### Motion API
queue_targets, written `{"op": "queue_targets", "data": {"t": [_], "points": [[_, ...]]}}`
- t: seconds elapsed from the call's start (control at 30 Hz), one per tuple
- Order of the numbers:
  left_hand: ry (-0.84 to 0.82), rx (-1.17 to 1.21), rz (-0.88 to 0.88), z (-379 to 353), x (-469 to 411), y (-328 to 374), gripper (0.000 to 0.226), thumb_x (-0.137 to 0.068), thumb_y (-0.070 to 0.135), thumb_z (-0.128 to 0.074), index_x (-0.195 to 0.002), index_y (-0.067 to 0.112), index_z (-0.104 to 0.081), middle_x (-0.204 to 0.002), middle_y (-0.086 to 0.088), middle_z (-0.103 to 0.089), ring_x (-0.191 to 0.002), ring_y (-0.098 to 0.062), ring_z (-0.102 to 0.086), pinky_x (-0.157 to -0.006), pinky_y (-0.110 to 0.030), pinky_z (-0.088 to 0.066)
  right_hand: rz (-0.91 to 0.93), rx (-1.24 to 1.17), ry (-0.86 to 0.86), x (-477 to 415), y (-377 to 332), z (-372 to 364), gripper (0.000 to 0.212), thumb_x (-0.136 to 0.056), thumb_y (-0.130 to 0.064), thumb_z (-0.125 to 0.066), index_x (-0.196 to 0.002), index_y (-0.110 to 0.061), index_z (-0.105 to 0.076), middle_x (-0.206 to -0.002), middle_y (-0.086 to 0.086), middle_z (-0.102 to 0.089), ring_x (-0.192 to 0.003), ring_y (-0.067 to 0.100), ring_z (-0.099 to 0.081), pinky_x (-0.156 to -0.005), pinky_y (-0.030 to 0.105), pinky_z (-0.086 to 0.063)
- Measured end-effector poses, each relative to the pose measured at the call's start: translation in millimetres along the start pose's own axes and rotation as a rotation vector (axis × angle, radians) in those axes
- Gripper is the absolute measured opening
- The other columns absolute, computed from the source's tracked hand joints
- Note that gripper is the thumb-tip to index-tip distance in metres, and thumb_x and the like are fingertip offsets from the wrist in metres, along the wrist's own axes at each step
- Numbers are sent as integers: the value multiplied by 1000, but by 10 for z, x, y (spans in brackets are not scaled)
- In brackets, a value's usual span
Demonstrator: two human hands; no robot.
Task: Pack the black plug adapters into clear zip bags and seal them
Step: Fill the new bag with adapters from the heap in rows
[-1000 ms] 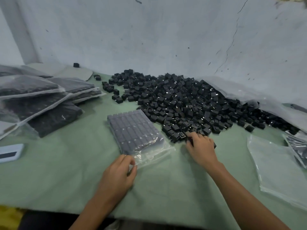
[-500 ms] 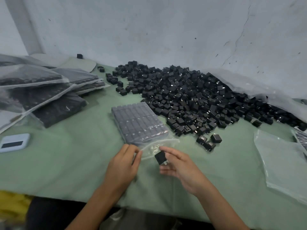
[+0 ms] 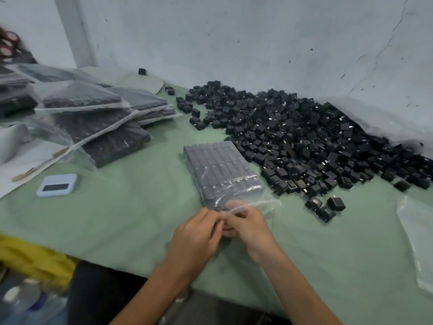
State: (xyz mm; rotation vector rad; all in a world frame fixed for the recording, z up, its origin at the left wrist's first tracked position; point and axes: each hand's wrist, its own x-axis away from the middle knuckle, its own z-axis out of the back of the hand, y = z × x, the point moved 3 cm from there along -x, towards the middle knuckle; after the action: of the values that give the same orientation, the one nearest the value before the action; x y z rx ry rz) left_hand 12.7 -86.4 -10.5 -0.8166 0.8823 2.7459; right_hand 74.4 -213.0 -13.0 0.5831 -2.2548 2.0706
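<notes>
Green table (image 3: 131,221) w/ adapter pile (image 3: 304,141), filled bags (image 3: 93,118)

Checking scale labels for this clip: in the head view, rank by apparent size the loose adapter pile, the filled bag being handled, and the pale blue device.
1. Heap of loose black plug adapters
2. Clear zip bag packed with adapters
3. Pale blue rounded device with dark screen

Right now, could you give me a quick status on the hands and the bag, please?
Left hand and right hand both pinching the mouth of the filled zip bag. Seal state unclear. Loose adapter pile sits right of it, nothing blocking.
</notes>
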Motion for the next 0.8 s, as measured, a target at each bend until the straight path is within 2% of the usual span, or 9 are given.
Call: {"op": "queue_targets", "data": {"t": [0.07, 0.13, 0.2, 0.37, 0.43, 0.53, 0.63, 0.73, 0.8], "points": [[-19, -26, 51, 27, 50, -41, 10, -86, 31, -62, -91, 23, -65, -87, 6, -63, -79, -19, -64, -64, -34, -52, 5, 88, 13, -16, 26, 7, 14, -88, -5, -71, -102, -3, -67, -69, 5, -70, -59, 13, -66, -55, 24, -54], [-44, -53, 112, 47, 89, -90, 15, -81, 29, -72, -89, 22, -63, -85, 6, -62, -80, -21, -61, -66, -33, -51, 13, 119, 13, -22, 52, 24, 6, -93, -10, -67, -97, -11, -71, -70, 7, -70, -55, 12, -63, -53, 23, -54], [-66, -55, 136, 50, 99, -114, 16, -80, 27, -76, -88, 22, -62, -81, 6, -62, -79, -21, -60, -67, -34, -50, 18, 118, -1, -21, 69, 41, 13, -98, -10, -60, -98, -13, -73, -75, 8, -73, -56, 13, -64, -55, 23, -55], [-135, 42, 104, 15, 83, -110, 6, -88, 20, -67, -86, 19, -62, -83, 5, -62, -83, -21, -58, -74, -42, -49, 18, 139, -40, -8, 80, 65, 23, -97, 0, -54, -101, -13, -73, -81, 7, -75, -58, 14, -65, -57, 23, -55], [-156, 91, 106, 13, 77, -137, 6, -89, 21, -66, -86, 20, -61, -82, 9, -60, -82, -18, -56, -74, -40, -48, 16, 147, -54, -4, 81, 66, 27, -97, 1, -53, -100, -15, -74, -81, 4, -75, -59, 14, -66, -58, 23, -55], [-168, 126, 115, 0, 77, -184, 7, -88, 23, -68, -87, 24, -61, -83, 12, -56, -83, -14, -54, -76, -38, -47, 18, 164, -74, -1, 82, 64, 31, -99, 0, -52, -108, -21, -72, -82, 4, -75, -62, 12, -65, -60, 23, -56], [-119, 140, 131, -5, 80, -219, 8, -86, 22, -73, -87, 25, -66, -97, 9, -52, -91, -12, -50, -83, -26, -41, 28, 213, -96, -4, 87, 65, 38, -99, 1, -48, -108, -28, -70, -75, -3, -73, -63, 9, -65, -60, 22, -55], [-103, 63, -36, -5, 43, -206, 11, -84, 13, -74, -87, 18, -65, -125, -1, -56, -109, -19, -48, -97, -20, -34, 47, 276, -111, 6, 88, 59, 47, -97, 6, -43, -103, -31, -72, -75, -7, -72, -62, 7, -63, -59, 22, -54], [-147, 14, -206, -8, 6, -203, 7, -88, 11, -68, -90, 14, -62, -131, -3, -58, -116, -23, -52, -102, -28, -39, 58, 295, -126, 25, 78, 48, 50, -96, 7, -42, -91, -31, -75, -77, -7, -73, -62, 7, -62, -58, 21, -54]]}}
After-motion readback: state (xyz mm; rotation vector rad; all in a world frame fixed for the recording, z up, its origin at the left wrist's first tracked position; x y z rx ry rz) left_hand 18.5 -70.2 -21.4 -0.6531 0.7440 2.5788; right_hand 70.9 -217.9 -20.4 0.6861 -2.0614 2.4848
